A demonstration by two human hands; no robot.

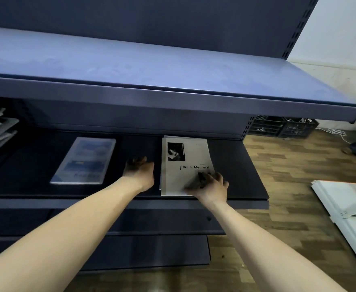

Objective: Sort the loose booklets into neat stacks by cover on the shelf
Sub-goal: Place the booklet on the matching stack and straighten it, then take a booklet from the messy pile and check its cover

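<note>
On the dark shelf point(246, 165), the right hand point(209, 185) rests with fingers spread on the near corner of the "Time & Memory" booklet stack point(183, 163), partly covering its title, while the left hand point(140, 172) hovers loosely curled just left of it, its shadowed fingertips indistinct, and a blurred blue-cover stack point(84, 161) lies farther left.

A shop or stockroom: dark blue metal retail shelving point(172, 98) with slotted uprights point(297, 26), wood-pattern floor point(288, 165), black plastic crates point(284, 126) against a plain white wall point(341, 39).
</note>
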